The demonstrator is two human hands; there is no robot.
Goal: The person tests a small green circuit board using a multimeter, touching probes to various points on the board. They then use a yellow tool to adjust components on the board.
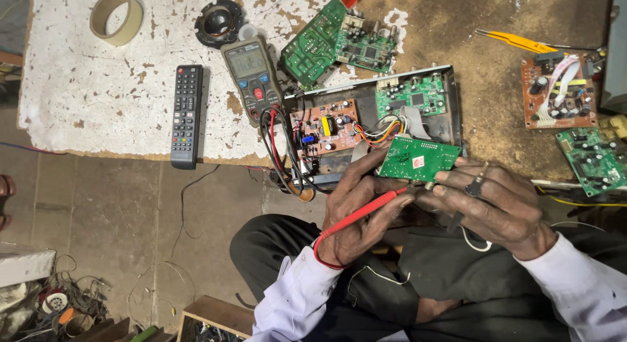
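Left hand (pixel 356 208): closed around a red probe (pixel 366 211), thumb on a small green board (pixel 418 158).
Right hand (pixel 493 201): gripping a black probe (pixel 475 188), fingertips on the board's edge.

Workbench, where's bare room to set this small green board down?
Free: the white tabletop between tape roll and remote; the brown patch below the yellow tweezers. Crowded: around the open metal chassis, multimeter and right-edge boards.
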